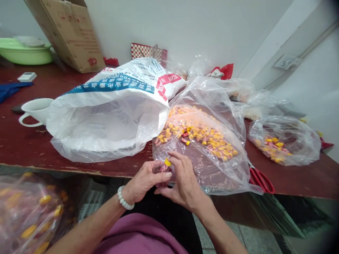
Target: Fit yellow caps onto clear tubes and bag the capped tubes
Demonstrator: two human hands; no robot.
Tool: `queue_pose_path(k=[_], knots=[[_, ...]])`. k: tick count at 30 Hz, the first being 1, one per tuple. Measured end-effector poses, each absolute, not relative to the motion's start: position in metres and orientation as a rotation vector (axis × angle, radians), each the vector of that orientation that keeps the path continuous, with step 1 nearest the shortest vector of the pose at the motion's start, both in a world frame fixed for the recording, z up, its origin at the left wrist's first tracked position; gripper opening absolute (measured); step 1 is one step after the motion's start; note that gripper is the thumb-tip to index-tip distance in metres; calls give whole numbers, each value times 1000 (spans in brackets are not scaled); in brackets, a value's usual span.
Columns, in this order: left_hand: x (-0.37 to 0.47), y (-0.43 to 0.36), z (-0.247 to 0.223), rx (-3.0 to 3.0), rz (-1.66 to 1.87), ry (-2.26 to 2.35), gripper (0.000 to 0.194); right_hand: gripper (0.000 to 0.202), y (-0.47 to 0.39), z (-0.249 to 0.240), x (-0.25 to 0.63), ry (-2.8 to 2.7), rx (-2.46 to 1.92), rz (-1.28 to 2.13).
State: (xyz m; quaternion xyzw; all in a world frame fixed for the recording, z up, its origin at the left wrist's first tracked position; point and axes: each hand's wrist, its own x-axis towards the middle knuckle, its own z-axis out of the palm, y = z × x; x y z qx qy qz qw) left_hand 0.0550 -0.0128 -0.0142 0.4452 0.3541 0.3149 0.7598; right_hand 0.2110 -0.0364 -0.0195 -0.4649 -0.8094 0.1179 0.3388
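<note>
Above my lap, my left hand (149, 177) is closed on a small red-printed bottle with a yellow cap (167, 162), held tilted between thumb and fingers. My right hand (184, 180) curls around the bottle's right side, fingertips against the cap, its thumb lower down. The palms hide part of the bottle. Just beyond the hands, a clear plastic bag (224, 176) lies spread on the table with many similar yellow-capped pieces (201, 132) in it. Two loose ones (185, 141) lie near its front.
Left of it gapes a large white printed sack (111, 93), beside a white cup (37, 109). Red-handled scissors (262, 180) lie at the table's front edge (296, 187). Another clear bag of capped pieces (286, 141) sits right; a fuller one (29, 211) is lower left.
</note>
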Motion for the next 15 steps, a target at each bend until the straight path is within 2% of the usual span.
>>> queue_pose_path(k=[4,6,8,10,15], knots=[[59,-17,-18,809,717,680,21,48,-37,-28,193,-1996,-1247,259],[58,-16,-19,791,707,673,20,53,-32,-26,194,-2010,-1228,429],[54,-14,-20,775,728,709,21,67,-20,-23,204,-2078,-1176,615],[49,-10,-21,769,750,785,23,71,1,-25,222,-2099,-1208,634],[43,-3,-24,802,738,887,28,23,61,-63,272,-1911,-1657,257]])
